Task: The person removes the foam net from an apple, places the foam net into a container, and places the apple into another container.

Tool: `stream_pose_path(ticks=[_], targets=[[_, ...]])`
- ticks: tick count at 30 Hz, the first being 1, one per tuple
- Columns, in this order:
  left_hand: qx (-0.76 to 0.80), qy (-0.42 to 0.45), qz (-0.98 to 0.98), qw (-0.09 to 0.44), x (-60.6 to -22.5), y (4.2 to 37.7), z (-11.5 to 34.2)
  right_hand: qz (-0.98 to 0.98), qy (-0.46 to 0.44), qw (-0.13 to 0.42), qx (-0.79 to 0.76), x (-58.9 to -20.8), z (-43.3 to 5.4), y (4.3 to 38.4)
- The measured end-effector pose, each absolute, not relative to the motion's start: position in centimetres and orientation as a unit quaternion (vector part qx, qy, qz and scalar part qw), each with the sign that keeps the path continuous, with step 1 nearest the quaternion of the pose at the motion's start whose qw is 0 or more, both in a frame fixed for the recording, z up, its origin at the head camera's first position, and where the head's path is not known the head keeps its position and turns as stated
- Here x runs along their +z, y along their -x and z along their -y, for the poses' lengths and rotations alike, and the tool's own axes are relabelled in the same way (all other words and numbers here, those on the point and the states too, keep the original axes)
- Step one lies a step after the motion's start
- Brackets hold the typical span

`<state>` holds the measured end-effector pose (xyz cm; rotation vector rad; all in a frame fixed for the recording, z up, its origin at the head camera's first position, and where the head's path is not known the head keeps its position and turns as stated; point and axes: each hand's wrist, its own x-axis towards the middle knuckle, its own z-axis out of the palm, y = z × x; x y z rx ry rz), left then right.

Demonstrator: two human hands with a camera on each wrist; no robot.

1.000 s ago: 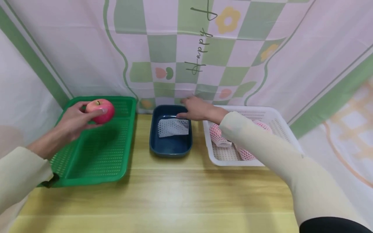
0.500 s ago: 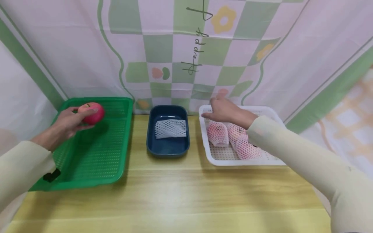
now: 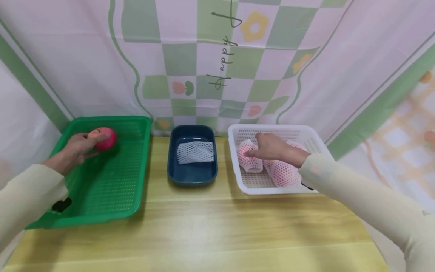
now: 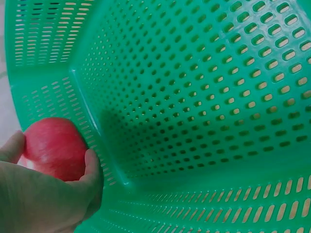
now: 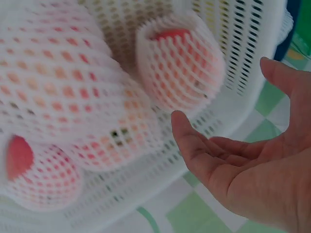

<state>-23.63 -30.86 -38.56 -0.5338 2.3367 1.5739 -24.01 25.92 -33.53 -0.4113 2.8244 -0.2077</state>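
My left hand [image 3: 75,149] grips a red apple [image 3: 108,139] by its sides, thumb and fingers apart around it, low inside the green basket [image 3: 145,166]. In the left wrist view the apple [image 4: 54,148] is close to the basket's slotted wall. Over the white basket [image 3: 258,190] my right hand [image 3: 272,146] is spread with the thumb away from the fingers. Below it lies an apple in a pinkish-white foam net [image 3: 250,165]. The right wrist view shows a fingertip right at the edge of that netted apple [image 5: 182,73], with nothing between thumb and fingers.
Several more netted apples [image 3: 283,173] lie to the right in the white basket. Between the baskets stands a dark blue tray [image 3: 193,176] with a flat white foam net [image 3: 195,152] in it. A patterned cloth [image 3: 180,56] hangs behind the wooden table [image 3: 204,226].
My right hand has moved from above the blue tray rightward, then down to the netted apple at the white basket's left. My left hand has lowered the red apple into the green basket.
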Motion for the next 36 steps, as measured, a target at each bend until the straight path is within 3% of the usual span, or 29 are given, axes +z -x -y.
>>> stream_pose_path(ticks=[13,20,36], targets=[[0.532,0.261,-0.794,0.137,-39.9,24.8,30.8,-0.98,0.097,0.148,-0.093,-37.3,-25.3,24.3],[0.544,0.243,-0.789,0.15,-40.7,24.7,31.2,-0.981,0.054,0.176,-0.062,-38.1,-24.6,24.5],[0.534,0.236,-0.798,0.145,-41.1,25.1,31.5,-0.987,0.048,0.146,-0.039,-38.7,-23.5,25.0]])
